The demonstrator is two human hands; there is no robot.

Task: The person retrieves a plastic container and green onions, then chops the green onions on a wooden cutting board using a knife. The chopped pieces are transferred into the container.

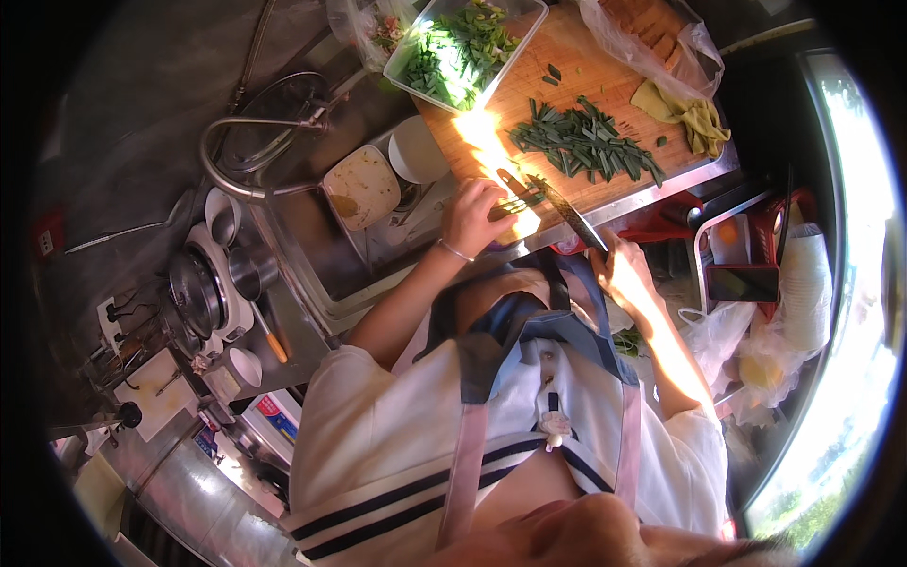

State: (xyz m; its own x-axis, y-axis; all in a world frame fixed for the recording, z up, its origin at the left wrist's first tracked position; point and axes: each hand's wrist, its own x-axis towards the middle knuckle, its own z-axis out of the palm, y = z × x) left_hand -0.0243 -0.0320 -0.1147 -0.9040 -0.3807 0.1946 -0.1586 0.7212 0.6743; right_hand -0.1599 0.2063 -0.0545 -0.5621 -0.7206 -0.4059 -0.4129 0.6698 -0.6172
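Note:
My left hand [482,216], with a bracelet at the wrist, holds a small bunch of long green leaves [511,205] on the near edge of a wooden cutting board [595,78]. My right hand [623,266] grips the handle of a kitchen knife [570,215]. Its blade points away and to the left, with the tip beside the end of the bunch. Whether the edge touches the leaves cannot be told in the bright sunlight. Past the blade lies a heap of cut green leaves [588,142]. A clear plastic container [425,95] of chopped greens [453,60] stands at the board's far left.
A yellow-green cloth [684,117] and a plastic bag [698,60] lie at the board's right. Left of it is a metal sink [305,244] with a curved faucet [205,145], a dirty white tray [361,188] and a white bowl [414,150]. Stacked white cups [806,283] stand right.

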